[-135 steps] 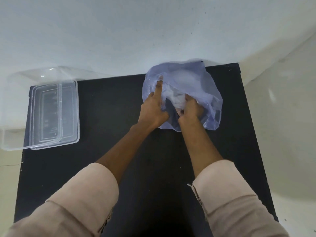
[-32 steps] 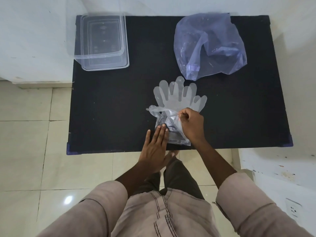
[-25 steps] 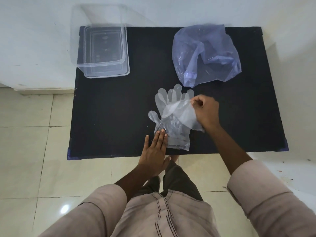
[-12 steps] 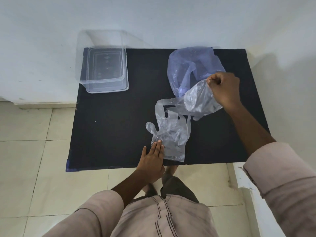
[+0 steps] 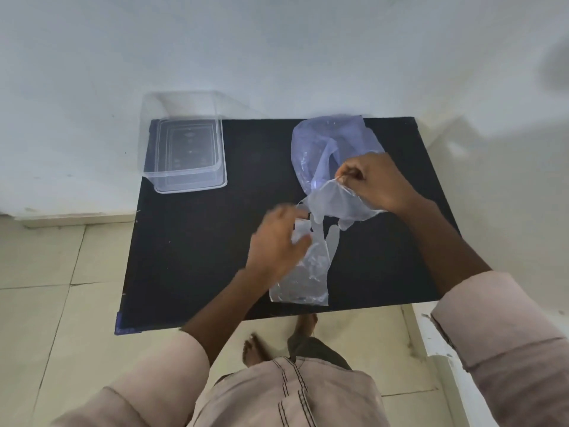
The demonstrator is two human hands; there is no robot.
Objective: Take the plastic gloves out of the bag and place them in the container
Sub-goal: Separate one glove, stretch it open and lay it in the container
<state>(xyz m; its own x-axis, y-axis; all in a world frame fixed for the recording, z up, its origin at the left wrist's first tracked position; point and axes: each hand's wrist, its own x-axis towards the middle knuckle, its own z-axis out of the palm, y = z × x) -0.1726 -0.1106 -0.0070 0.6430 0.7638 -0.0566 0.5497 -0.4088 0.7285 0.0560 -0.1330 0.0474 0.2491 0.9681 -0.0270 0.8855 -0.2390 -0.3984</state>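
A thin clear plastic glove point(image 5: 337, 201) hangs from my right hand point(image 5: 374, 181), which pinches its cuff above the black table point(image 5: 197, 248). More clear gloves point(image 5: 308, 272) lie in a flat pile near the table's front edge. My left hand point(image 5: 275, 241) hovers blurred over the pile's left side with fingers apart. The bluish plastic bag point(image 5: 323, 146) lies crumpled at the back right, behind my right hand. The clear rectangular container point(image 5: 184, 143) stands open at the back left corner.
A white wall runs behind the table and along its right side. A clear lid point(image 5: 223, 183) lies under the container. Beige floor tiles point(image 5: 61, 288) lie left of and in front of the table. My bare foot point(image 5: 255, 346) shows below the front edge.
My right hand has brought the pinched glove down and slightly left. My left hand left the pile's front edge and rose over the pile toward the hanging glove.
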